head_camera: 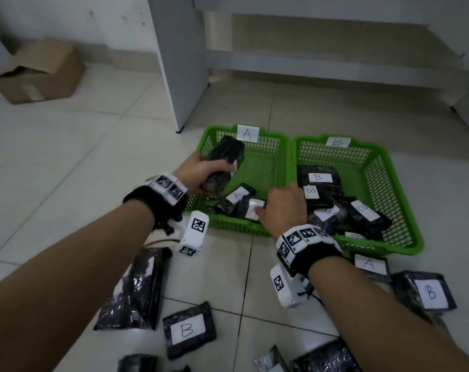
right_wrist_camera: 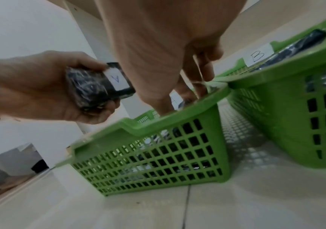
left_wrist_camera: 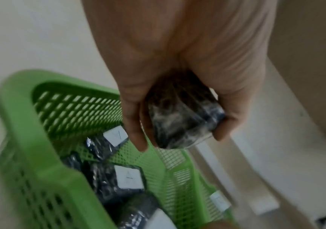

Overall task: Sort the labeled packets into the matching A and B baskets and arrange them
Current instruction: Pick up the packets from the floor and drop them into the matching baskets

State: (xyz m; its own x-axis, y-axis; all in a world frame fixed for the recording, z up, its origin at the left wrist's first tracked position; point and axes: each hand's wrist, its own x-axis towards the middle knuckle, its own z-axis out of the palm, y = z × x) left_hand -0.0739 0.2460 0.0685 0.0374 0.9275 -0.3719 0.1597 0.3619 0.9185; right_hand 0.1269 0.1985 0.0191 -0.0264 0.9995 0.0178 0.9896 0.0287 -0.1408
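Note:
Two green baskets stand side by side on the tiled floor, basket A (head_camera: 238,227) on the left and basket B (head_camera: 388,248) on the right. My left hand (head_camera: 214,170) grips a black packet (head_camera: 226,154) labelled A (right_wrist_camera: 119,80) above basket A's left rim; in the left wrist view the fingers (left_wrist_camera: 134,133) wrap that packet (left_wrist_camera: 179,122). My right hand (head_camera: 262,208) reaches into basket A's near right corner and pinches a labelled packet (head_camera: 250,212) lying there. Basket B holds several B packets (head_camera: 319,178). Loose packets lie in front: a B (head_camera: 187,329), an A (head_camera: 370,264), another B (head_camera: 430,291).
A larger black bag (head_camera: 136,288) lies on the floor under my left forearm. A white cabinet panel (head_camera: 185,63) stands just behind basket A, with a low shelf behind both baskets. An open cardboard box (head_camera: 40,73) sits far left.

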